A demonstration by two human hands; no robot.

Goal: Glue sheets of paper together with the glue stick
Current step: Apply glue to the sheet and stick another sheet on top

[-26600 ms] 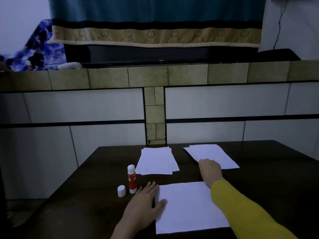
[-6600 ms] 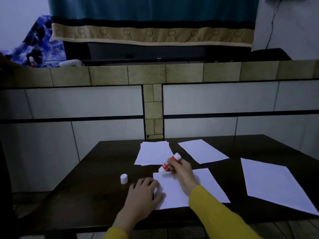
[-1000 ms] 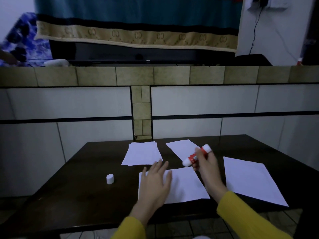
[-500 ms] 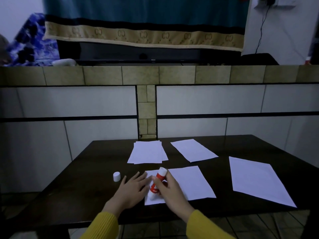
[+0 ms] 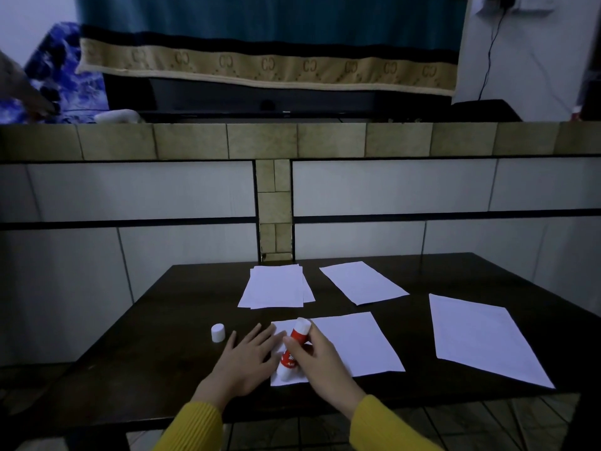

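Note:
A white sheet of paper (image 5: pixel 354 343) lies at the near middle of the dark table (image 5: pixel 146 362). My right hand (image 5: pixel 320 361) grips the red and white glue stick (image 5: pixel 291 351), its lower end touching the sheet near the near-left corner. My left hand (image 5: pixel 244 361) lies flat with fingers spread, partly on the sheet's left edge. The glue stick's white cap (image 5: pixel 218 333) stands on the table to the left.
A small stack of paper (image 5: pixel 274 289) lies at the far middle, a single sheet (image 5: pixel 362 281) to its right, and a larger sheet (image 5: pixel 484 336) at the right side. A tiled wall rises just behind the table. The table's front edge is close to my forearms.
My right hand brought the glue stick from above the far sheet down to the near-left part of the sheet. My left hand shifted left onto the sheet's edge.

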